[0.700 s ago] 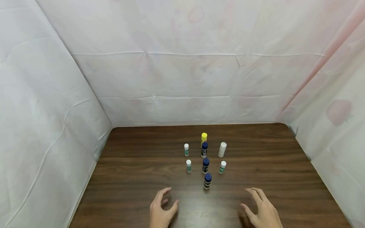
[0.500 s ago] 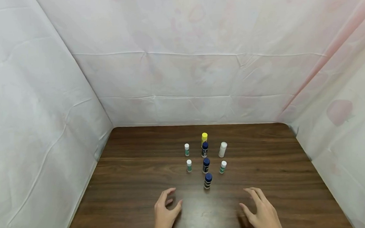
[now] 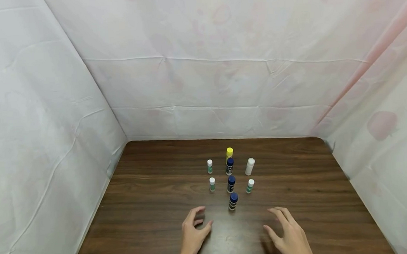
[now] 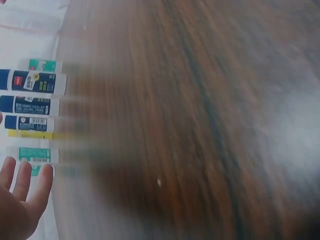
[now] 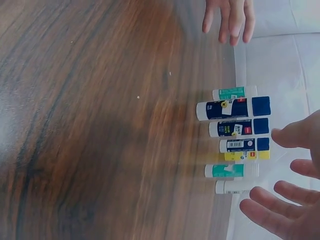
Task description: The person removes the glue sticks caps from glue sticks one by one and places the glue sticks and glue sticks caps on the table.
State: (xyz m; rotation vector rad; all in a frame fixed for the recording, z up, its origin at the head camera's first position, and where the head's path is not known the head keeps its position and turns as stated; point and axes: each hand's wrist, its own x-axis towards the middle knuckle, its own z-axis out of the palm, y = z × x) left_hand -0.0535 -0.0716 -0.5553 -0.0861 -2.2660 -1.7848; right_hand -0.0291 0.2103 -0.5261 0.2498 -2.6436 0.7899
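Several glue sticks stand upright on the table. Three navy ones form a column: the front one (image 3: 233,201), the middle one (image 3: 231,184) and the back one (image 3: 229,167), with a yellow glue stick (image 3: 229,153) partly hidden behind. Two small green-labelled ones (image 3: 212,184) (image 4: 34,155) with white caps stand left of the column. On its right are another green-labelled glue stick (image 3: 250,186) and a plain white one (image 3: 250,167). My left hand (image 3: 194,231), fingers loosely curved, is front-left of them, holding nothing. Opposite it, my right hand (image 3: 289,233) is likewise bare, thumb apart from the fingers.
A dark wood-grain table (image 3: 152,208) bears everything. White sheeting rises behind it as a back wall (image 3: 208,84), with more on the left side (image 3: 43,133) and right side (image 3: 394,158).
My left hand has moved right, nearer the front navy glue stick. My right hand has shifted slightly left. The glue sticks keep their arrangement; the head view has shifted a little.
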